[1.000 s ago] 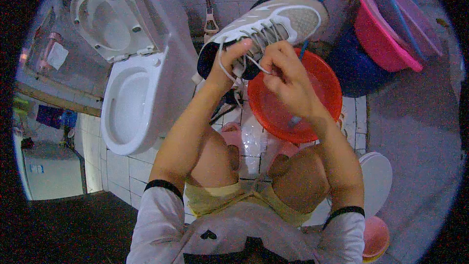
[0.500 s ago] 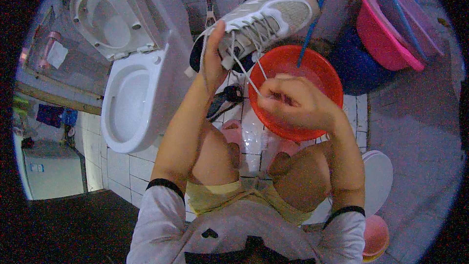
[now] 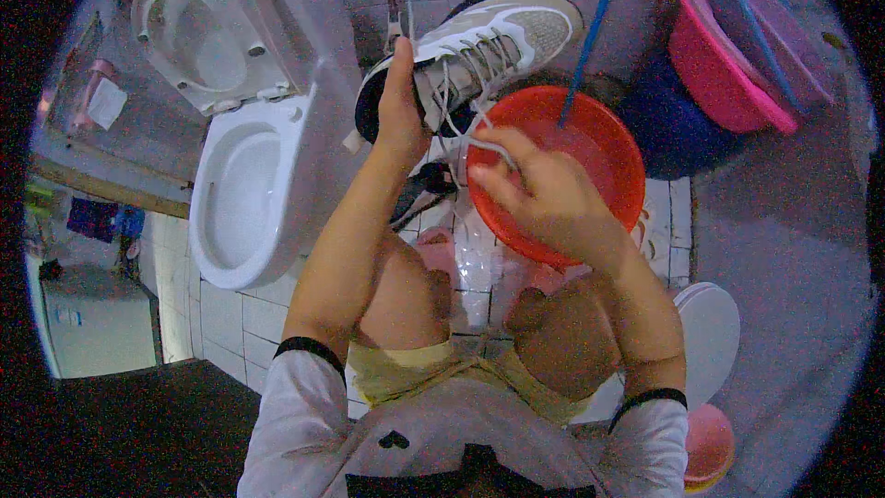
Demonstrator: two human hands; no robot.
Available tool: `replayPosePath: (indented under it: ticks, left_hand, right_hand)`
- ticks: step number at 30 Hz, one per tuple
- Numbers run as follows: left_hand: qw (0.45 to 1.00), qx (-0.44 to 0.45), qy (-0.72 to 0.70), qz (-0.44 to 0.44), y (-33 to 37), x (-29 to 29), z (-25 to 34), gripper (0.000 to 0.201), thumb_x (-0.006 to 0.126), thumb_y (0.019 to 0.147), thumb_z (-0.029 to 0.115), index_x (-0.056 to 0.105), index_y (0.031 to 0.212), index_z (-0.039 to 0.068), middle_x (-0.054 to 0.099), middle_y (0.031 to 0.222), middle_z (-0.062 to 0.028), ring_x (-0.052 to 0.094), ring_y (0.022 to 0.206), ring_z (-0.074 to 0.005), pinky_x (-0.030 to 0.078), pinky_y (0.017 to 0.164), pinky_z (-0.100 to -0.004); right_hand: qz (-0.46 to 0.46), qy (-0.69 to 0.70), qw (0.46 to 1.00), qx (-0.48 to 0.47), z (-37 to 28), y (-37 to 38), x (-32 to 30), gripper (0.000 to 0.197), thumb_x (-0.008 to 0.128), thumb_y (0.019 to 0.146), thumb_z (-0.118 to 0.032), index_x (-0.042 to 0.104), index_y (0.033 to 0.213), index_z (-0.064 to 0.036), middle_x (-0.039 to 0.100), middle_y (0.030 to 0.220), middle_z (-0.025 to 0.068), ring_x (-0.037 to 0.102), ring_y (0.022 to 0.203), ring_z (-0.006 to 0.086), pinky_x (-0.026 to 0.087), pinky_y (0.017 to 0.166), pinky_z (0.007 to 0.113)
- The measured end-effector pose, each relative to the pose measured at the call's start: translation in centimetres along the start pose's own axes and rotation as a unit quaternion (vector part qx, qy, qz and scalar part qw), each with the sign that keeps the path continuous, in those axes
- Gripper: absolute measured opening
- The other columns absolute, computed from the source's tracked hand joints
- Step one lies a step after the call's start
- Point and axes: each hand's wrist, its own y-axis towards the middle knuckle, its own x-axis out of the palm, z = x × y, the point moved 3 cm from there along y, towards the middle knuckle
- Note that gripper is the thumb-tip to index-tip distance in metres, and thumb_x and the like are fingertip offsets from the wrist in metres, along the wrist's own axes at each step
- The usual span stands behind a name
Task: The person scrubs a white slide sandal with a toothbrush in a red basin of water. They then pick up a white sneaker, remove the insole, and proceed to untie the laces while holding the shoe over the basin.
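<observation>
A grey-and-white sneaker (image 3: pixel 537 29) is held up above the floor, its toe pointing to the upper right. My left hand (image 3: pixel 402 115) grips it at the heel end, with the thumb along the ankle opening. Pale shoelaces (image 3: pixel 449 92) zigzag over its tongue, and a loose length runs down toward me. That length passes between the thumb and forefinger of my right hand (image 3: pixel 564 192), which hangs over the red basin (image 3: pixel 629 143). The other fingers of this hand curl out of sight. A dark shoe (image 3: pixel 426 186) rests on the tiles below the sneaker.
On the left stands a white toilet (image 3: pixel 241 194) with its lid raised. Pink basins (image 3: pixel 714 65) and a dark blue tub (image 3: pixel 678 120) are stacked at the far right. A blue pole (image 3: pixel 593 23) leans into the red basin. Nearer right are a white round lid (image 3: pixel 714 332) and a pink bowl (image 3: pixel 708 443).
The sneaker has shifted slightly left and down with my left hand. The lace, stretched taut before, now hangs slack and curved, and my right hand has turned with its fingers less tightly closed.
</observation>
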Motion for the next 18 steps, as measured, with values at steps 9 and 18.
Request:
replayPosePath:
  ticks: [9,18]
  left_hand:
    - [0.999,0.004,0.035,-0.032,-0.1,1.0,-0.3,0.067,0.035,0.085,0.061,0.047,0.118,0.004,0.055,0.114,-0.0119,0.054,0.103,-0.0259,0.041,0.091,-0.0384]
    - [0.872,-0.098,-0.368,-0.308,-0.4,0.8,-3.0,0.073,0.021,0.087,0.063,0.045,0.120,0.003,0.053,0.116,-0.0119,0.052,0.106,-0.0230,0.040,0.093,-0.0350]
  right_hand:
    - [0.313,-0.143,0.936,-0.073,-1.3,2.4,-0.6,0.037,0.066,0.075,-0.026,0.053,0.108,-0.0142,0.058,0.092,0.0079,0.062,0.069,0.0252,0.049,0.056,0.035]
    - [0.291,-0.106,0.946,-0.097,-0.6,3.1,-0.5,0.021,0.063,0.077,-0.024,0.058,0.093,-0.0113,0.055,0.086,0.0070,0.061,0.066,0.0252,0.049,0.052,0.036]
